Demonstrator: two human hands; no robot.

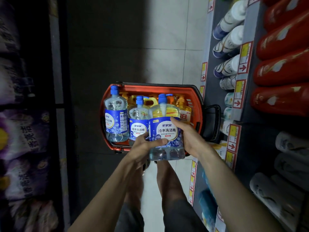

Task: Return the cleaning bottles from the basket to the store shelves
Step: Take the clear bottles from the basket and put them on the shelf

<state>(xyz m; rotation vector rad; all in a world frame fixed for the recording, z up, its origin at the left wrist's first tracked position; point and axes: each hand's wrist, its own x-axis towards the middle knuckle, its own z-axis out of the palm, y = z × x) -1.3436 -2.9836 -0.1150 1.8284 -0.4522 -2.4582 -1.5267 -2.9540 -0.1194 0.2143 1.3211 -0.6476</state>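
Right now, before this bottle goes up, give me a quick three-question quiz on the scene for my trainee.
1. True or false: the left hand and the right hand both grip the blue-labelled bottle.
2. Besides that one, how many blue-capped clear bottles stand in the red basket? A one, B two, C four.
3. Fill in: the shelf of red bottles is on the person's ____ side.

Key: 1 true; 2 B; 3 right.
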